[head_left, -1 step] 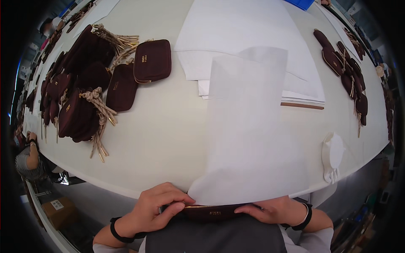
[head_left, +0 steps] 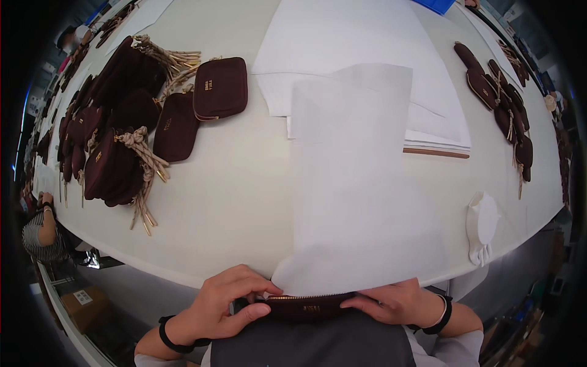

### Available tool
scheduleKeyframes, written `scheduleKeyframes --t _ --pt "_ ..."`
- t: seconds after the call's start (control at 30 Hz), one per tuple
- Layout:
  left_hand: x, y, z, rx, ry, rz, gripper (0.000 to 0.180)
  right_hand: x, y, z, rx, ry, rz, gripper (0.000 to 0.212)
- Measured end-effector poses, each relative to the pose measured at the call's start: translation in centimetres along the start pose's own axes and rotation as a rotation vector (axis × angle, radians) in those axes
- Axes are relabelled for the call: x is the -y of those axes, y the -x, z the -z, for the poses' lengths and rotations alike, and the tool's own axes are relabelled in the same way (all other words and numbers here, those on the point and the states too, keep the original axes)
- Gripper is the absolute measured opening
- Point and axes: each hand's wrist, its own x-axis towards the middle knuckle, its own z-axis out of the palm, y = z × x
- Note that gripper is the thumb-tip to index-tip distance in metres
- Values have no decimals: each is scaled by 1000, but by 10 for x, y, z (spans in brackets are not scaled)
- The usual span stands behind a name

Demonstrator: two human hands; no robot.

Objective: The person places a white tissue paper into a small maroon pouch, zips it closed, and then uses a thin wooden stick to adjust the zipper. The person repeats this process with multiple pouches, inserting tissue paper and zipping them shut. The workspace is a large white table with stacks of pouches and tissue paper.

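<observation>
At lower centre, the right hand [head_left: 394, 302] pinches the maroon pouch [head_left: 309, 309]; the left hand [head_left: 229, 301] has parted thumb and forefinger at its left end, grip unclear, seemingly baring more zip [head_left: 293, 298]; the white sheet [head_left: 354, 183] has swung leftward at its top.

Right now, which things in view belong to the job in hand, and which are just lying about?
Likely in the job:
maroon pouch between left hand and right hand
white sheet reaching toward it
similar piled pouches, untouched

Apparently lying about:
cardboard box, lower left
blue item, far edge
</observation>
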Motion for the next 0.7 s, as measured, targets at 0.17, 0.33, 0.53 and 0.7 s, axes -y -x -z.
scheduleKeyframes --t 0.17,0.33,0.53,0.7 --pt "-15 -3 4 124 -138 138 30 2 -6 -1 -55 -129 -103 46" --pt "-3 7 -2 117 -74 203 24 4 -2 -2 3 -279 -233 43" --pt "-7 1 0 191 -66 221 13 2 -3 2 213 -390 -249 31" --pt "-8 2 -5 137 -143 125 13 10 -5 6 319 -211 -218 26"
